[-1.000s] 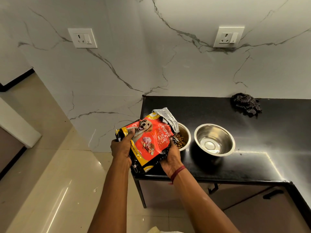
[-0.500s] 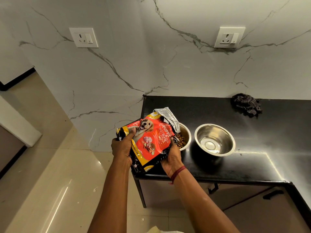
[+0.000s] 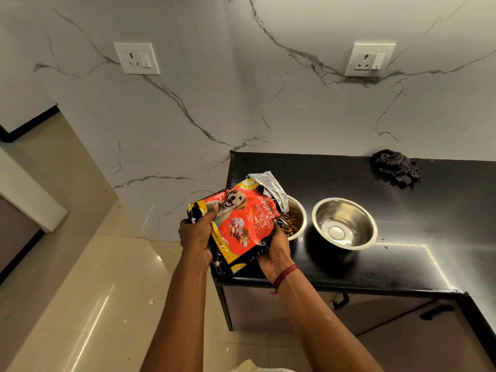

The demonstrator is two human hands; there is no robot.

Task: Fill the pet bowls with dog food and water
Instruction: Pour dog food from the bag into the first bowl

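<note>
Head: red puppy-food bag [image 3: 241, 224], foil mouth seemingly over kibble bowl [image 3: 300, 210].

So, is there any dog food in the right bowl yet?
No, kibble shows only in the left bowl; the right bowl holds none.

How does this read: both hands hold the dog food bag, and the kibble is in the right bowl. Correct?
Not quite. The head view shows the kibble in the left bowl, beneath the bag's open top; the right bowl has no kibble. The left hand and right hand do both hold the dog food bag.
</note>
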